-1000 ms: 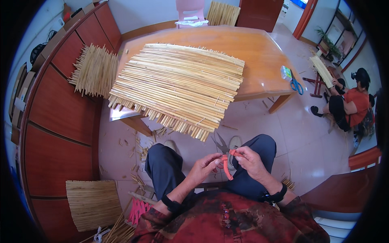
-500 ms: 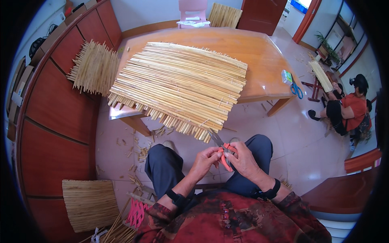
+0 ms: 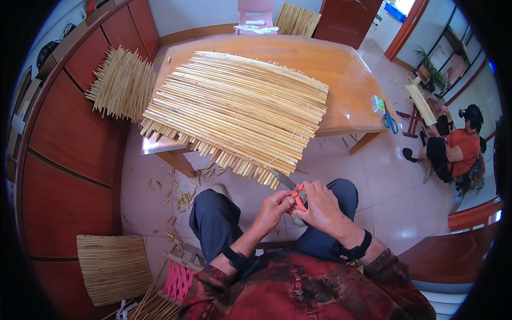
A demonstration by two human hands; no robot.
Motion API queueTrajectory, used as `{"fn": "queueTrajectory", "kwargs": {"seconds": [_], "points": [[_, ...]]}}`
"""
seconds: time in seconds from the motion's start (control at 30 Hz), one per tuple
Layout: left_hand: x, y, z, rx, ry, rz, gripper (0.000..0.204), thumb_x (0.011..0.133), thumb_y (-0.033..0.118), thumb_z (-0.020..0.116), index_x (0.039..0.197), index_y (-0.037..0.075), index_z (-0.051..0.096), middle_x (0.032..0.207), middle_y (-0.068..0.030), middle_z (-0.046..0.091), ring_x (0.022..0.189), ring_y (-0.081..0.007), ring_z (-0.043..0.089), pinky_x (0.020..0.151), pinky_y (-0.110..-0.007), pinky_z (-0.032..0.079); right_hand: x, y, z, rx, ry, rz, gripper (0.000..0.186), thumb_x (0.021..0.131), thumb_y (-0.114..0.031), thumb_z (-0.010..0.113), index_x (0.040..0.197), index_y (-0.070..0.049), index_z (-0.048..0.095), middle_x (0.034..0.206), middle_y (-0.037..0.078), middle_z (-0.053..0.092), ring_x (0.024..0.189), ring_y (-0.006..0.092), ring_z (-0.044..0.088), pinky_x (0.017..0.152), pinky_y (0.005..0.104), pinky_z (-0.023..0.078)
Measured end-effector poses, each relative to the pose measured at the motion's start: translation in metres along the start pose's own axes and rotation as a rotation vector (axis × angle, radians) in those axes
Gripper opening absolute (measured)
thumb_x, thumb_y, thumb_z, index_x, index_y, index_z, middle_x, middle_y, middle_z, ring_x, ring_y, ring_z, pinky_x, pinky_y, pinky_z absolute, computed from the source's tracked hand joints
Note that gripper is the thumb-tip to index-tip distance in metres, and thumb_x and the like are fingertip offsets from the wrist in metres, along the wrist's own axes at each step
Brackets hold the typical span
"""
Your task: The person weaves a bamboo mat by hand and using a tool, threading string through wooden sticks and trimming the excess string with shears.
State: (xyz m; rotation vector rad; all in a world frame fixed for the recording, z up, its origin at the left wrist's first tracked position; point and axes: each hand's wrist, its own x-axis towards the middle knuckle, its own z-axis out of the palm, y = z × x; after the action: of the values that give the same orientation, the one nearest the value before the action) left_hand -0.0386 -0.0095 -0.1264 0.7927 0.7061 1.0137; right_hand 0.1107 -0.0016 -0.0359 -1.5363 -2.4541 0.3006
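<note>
A wide mat of straw-coloured reed sticks (image 3: 240, 112) lies on the table, its near edge uneven and reaching past the table's edge. Scissors with orange-red handles and dark metal blades (image 3: 284, 180) meet the mat's near right corner with their tips. My right hand (image 3: 321, 207) is wrapped round the handles. From the other side, my left hand (image 3: 273, 209) pinches the handle on its side, fingers closed. Whether a stick end sits between the blades is too small to tell.
The wooden table (image 3: 346, 90) bears blue-handled scissors (image 3: 390, 122) and a small green-and-white box (image 3: 378, 104). More stick mats lean at the cabinet (image 3: 69, 128). Cut stick pieces (image 3: 184, 200) litter the floor. At right, a seated co-worker (image 3: 461, 146) holds a pale stick bundle (image 3: 421, 104).
The scissors' handles have come closer together, with my right hand closing round them. Both hands stay near the same mat corner. The co-worker's hands have shifted slightly.
</note>
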Motion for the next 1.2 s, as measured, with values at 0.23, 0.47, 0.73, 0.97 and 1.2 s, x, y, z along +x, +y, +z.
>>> {"fn": "queueTrajectory", "kwargs": {"seconds": [0.23,0.47,0.73,0.97,1.2], "points": [[0.004,0.002,-0.004,0.154,0.005,0.077,0.030,0.093,0.017,0.048,0.115,-0.003,0.053,0.098,-0.0074,0.062,0.088,-0.0128,0.058,0.074,-0.026,0.046,0.004,0.002,0.011,-0.180,0.080,0.003,0.045,0.061,-0.018,0.070,0.098,-0.004,0.048,0.089,0.011,0.047,0.084,0.0274,0.050,0.068,0.0383,0.041],[-0.014,0.020,-0.050,0.132,0.149,-0.190,0.051,0.092,0.040,0.044,0.114,-0.006,0.051,0.099,-0.0170,0.062,0.090,-0.0244,0.062,0.078,-0.033,0.049,0.012,0.018,0.018,-0.184,0.151,-0.049,0.034,0.064,-0.016,0.070,0.089,-0.006,0.049,0.084,0.013,0.048,0.074,0.0300,0.052,0.062,0.0377,0.045],[0.034,0.022,-0.037,-0.266,0.517,-0.151,0.050,0.083,0.050,0.055,0.112,0.009,0.052,0.097,-0.0056,0.061,0.086,-0.0205,0.059,0.069,-0.045,0.050,0.015,0.014,0.018,-0.156,0.181,-0.088,0.030,0.064,-0.016,0.070,0.084,-0.006,0.050,0.079,0.012,0.050,0.071,0.0293,0.055,0.060,0.0377,0.047],[0.039,0.029,-0.021,-0.329,0.493,0.011,0.040,0.081,0.031,0.065,0.106,0.003,0.052,0.085,-0.0076,0.061,0.069,-0.0185,0.062,0.053,-0.036,0.057,0.017,0.014,0.022,-0.160,0.158,-0.050,0.029,0.064,-0.016,0.069,0.083,-0.006,0.051,0.080,0.012,0.051,0.073,0.0290,0.056,0.062,0.0380,0.048],[0.047,0.021,-0.015,-0.361,0.552,0.106,0.034,0.084,0.027,0.062,0.103,0.000,0.053,0.081,-0.0093,0.062,0.063,-0.0187,0.063,0.047,-0.031,0.056,0.021,0.016,0.019,-0.102,0.149,-0.075,0.028,0.065,-0.017,0.068,0.083,-0.005,0.051,0.079,0.012,0.052,0.069,0.0293,0.057,0.059,0.0385,0.048]]}}
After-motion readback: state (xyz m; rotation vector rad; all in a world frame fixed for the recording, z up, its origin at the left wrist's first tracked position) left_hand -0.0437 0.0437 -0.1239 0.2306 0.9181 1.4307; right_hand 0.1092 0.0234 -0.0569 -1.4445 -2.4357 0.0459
